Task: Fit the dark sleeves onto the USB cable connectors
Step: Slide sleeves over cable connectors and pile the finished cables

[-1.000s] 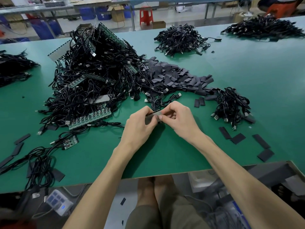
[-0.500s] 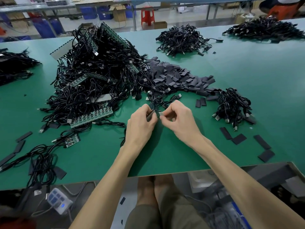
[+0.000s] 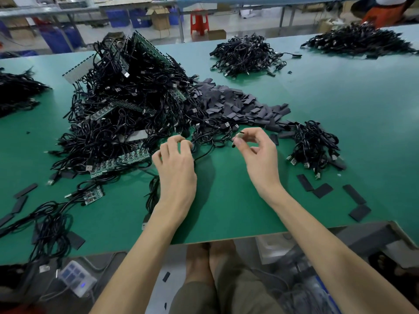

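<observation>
**A:** Where is the piece being worked on?

**B:** It is up off the green table (image 3: 340, 114), pinched between the thumb and forefinger of the right hand (image 3: 256, 155). It is one small piece (image 3: 239, 137), greyish with dark ends. I cannot tell whether it is a sleeve alone or a sleeve on a connector.

**A:** And the other hand?

**B:** The left hand (image 3: 176, 166) is apart from the right and lower, with its fingers curled onto the edge of the cable tangle. One cable (image 3: 200, 157) runs out from under it. Whether the fingers grip it is hidden.

**A:** Spare sleeves?

**B:** One sleeve heap (image 3: 238, 105) lies just beyond the hands. Four loose sleeves (image 3: 323, 190) lie flat near the right front edge of the table. Three left sleeves (image 3: 19, 203) lie near the left front.

**A:** Cables?

**B:** I count six lots:
- The big pile (image 3: 118, 123) touches the sleeve heap on its left and has green circuit-board strips (image 3: 122, 160) mixed in.
- A small bundle (image 3: 315, 146) sits to the right of the right hand.
- A far pile (image 3: 247, 55) lies across the table.
- A far-right pile (image 3: 360, 41) lies at the back corner.
- A left-edge pile (image 3: 15, 94) is cut off by the frame.
- A loose tangle (image 3: 47, 225) lies at the near left.
</observation>
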